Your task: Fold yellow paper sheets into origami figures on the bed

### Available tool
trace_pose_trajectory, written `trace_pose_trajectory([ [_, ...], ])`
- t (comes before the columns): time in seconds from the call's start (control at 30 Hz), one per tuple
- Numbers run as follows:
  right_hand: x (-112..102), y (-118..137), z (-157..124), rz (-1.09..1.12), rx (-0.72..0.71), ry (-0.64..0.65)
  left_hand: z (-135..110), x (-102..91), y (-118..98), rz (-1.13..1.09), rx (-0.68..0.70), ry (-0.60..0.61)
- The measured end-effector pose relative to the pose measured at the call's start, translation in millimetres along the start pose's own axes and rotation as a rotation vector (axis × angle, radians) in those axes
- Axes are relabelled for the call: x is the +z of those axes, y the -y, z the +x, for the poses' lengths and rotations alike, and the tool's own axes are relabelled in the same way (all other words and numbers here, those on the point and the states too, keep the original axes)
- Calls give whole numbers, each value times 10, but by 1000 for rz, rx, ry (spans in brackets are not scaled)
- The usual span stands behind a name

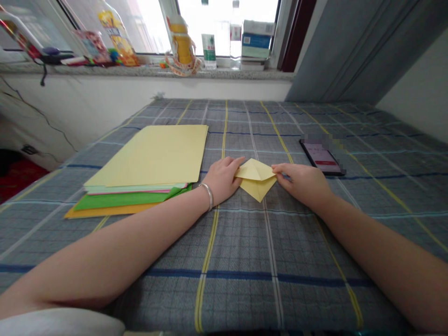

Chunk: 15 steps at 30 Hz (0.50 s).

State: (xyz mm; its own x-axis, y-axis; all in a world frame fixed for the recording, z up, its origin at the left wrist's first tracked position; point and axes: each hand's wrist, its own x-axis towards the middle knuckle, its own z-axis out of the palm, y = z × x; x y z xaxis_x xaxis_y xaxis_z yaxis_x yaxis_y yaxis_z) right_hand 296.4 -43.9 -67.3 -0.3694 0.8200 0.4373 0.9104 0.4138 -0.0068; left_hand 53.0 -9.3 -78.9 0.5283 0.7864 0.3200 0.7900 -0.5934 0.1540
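L hand (222, 179) fingers (235, 164) lie pressed together against the left edge of the folded pale-yellow paper (256, 184); R hand (301, 184) fingers (279, 170) do likewise at its right corner. Pinch not confirmed: cannot tell. Paper sits flat, point toward viewer, frame centre, on plaid bed sheet (241, 247). Good practice: keep edges aligned, pressure even. Paper stack (150, 154) at left; smartphone (322, 156) at right.

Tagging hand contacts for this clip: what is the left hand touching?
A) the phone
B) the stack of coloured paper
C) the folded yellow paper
C: the left hand has its fingers at the left corner of the folded yellow paper, while the stack of coloured paper lies apart from it.
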Motion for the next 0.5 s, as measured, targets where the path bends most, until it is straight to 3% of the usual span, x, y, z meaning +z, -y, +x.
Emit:
trace_pose_trajectory([
  [0.2, -11, -32, -1, -110, -114, 71, 1, -56, -11, 318, 33, 21],
  [0.5, -54, -65, 17, -119, -352, 225, -35, -73, 2, 302, 91, 73],
])
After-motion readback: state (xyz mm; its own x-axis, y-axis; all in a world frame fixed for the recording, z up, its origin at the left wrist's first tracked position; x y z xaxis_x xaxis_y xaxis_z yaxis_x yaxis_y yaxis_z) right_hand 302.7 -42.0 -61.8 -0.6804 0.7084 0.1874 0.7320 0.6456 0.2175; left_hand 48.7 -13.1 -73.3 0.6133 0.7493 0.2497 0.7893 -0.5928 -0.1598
